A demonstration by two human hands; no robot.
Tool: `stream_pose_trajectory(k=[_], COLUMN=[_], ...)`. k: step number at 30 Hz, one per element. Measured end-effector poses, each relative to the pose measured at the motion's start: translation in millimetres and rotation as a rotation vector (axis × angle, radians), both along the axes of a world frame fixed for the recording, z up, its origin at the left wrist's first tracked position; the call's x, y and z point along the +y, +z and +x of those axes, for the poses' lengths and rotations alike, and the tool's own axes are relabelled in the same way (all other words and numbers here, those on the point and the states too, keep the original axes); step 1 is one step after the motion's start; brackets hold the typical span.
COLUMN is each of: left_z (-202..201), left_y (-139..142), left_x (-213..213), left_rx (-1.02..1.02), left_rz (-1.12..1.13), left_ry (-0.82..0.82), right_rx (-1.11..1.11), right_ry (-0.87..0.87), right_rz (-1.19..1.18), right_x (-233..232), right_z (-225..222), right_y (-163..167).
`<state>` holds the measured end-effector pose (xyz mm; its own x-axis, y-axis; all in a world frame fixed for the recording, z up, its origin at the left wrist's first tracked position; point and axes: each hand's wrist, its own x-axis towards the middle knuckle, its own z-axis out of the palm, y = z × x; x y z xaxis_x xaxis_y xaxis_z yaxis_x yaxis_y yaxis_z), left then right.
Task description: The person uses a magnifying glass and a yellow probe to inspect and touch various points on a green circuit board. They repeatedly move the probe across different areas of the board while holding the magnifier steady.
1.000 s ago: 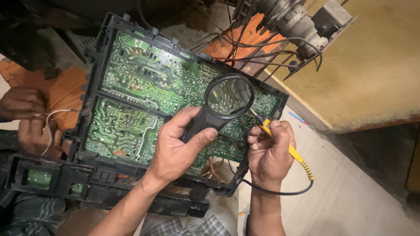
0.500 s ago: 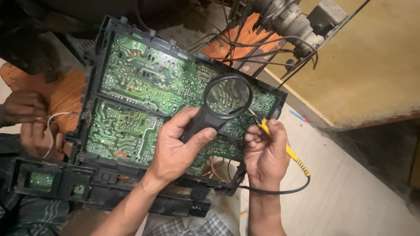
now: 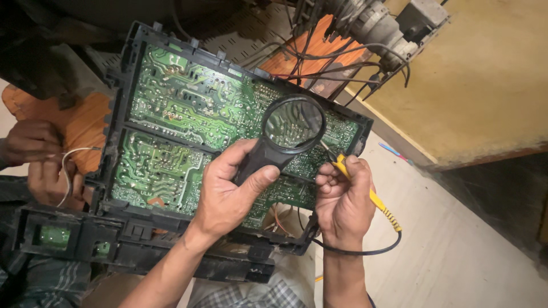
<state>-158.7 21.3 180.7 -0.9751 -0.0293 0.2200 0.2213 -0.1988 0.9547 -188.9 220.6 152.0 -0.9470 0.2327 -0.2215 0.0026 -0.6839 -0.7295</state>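
A: Where's the magnifying glass [image 3: 285, 134]?

B: Middle of the scene, held just above the green circuit board [image 3: 188, 137]. The round lens sits over the board's right half, and the black handle runs down and to the left into the left hand [image 3: 228, 197].

A: What grip?

B: Left-hand fingers [image 3: 231, 159] are wrapped shut around the handle, with the thumb lying along its near side. The handle looks like the right place to hold it, since touching the lens would smear it.

A: How does it handle?

B: My guess is light and rigid. The plastic frame looks sturdy, but the glass would likely chip if dropped, and the smooth handle needs a full wrap, not a pinch.

A: And the right hand [image 3: 342, 205]?

B: It is closed in a pen grip on a yellow soldering iron [image 3: 365, 191], just right of the lens. The tip points up and left toward the board under the rim; whether it touches I cannot tell. A black cord [image 3: 359, 251] loops off near the wrist.

A: What about the board itself?

B: Solder side up, seated in a black plastic frame [image 3: 137, 251]. It looks stiff but fragile, best held by the frame edges.

A: Beyond that?

B: Another person's hands [image 3: 40, 165] at the far left hold a white wire [image 3: 67, 171]. Dark cables [image 3: 342, 63] tangle at the far side, with pale floor [image 3: 456, 251] to the right.
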Motion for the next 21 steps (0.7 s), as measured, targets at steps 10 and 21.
stream_pose_trajectory(k=[10,21], left_z=[0.4,0.2], left_y=[0.4,0.4], left_x=[0.5,0.9], left_rx=[0.001,0.006], left_rz=[-0.019,-0.023], left_ry=[0.004,0.005], right_rx=[-0.007,0.014], right_ry=[0.007,-0.020], right_rz=[0.004,-0.017], right_x=[-2.9,-2.5], right_z=[1.7,1.9], right_y=[2.5,1.3])
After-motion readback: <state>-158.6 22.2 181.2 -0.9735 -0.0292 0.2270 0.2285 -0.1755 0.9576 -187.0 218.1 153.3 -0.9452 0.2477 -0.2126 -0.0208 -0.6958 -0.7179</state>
